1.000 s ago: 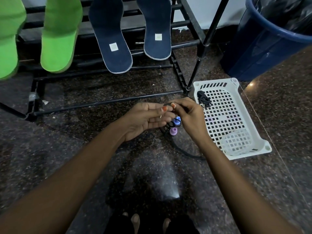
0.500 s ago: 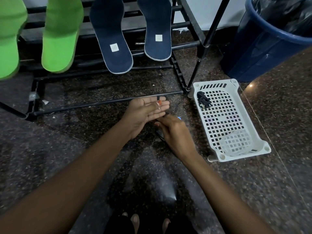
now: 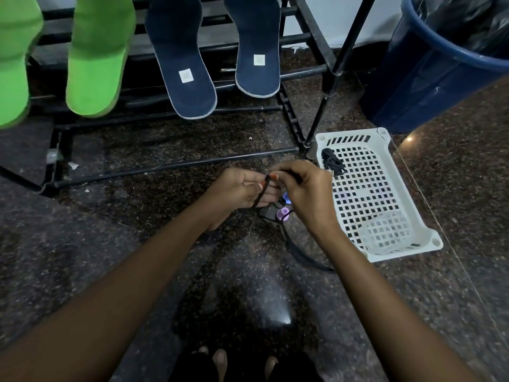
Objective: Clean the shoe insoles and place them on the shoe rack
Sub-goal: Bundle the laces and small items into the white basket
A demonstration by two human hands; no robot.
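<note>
Right hand [image 3: 305, 194] rose to left hand [image 3: 237, 191], pinching cord [image 3: 260, 195].

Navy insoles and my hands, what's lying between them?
Head view: the shoe rack's low black bar crosses speckled floor between the navy insoles and the left hand and right hand, which pinch a black cord.

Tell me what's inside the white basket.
In the white basket: a bundled black lace at the far end, a clear round piece at the near end. The right hand covers part of its left rim.
</note>
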